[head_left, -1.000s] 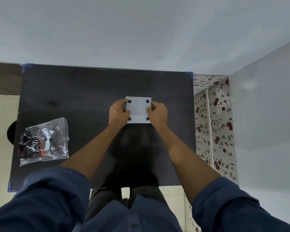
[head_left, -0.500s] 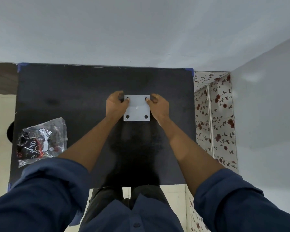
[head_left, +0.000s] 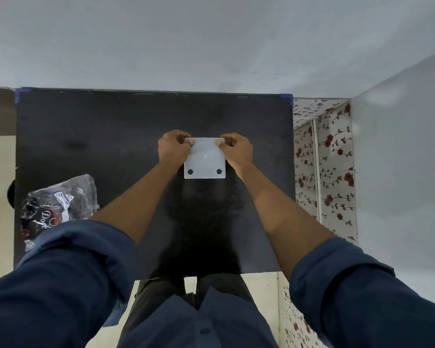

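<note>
White plate, at the middle of the black tabletop, is now pinched at its far corners by left hand and right hand, fingers curled on it, both shifted forward from its side edges, probably to flip it.

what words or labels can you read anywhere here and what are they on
"Dope": white script, last letters uncertain, on the clear plastic packet at the left of the black table.
White label on that packet: print too small to read.
White plate, pinched by the left hand and right hand: no text, only two dark dots.
</note>
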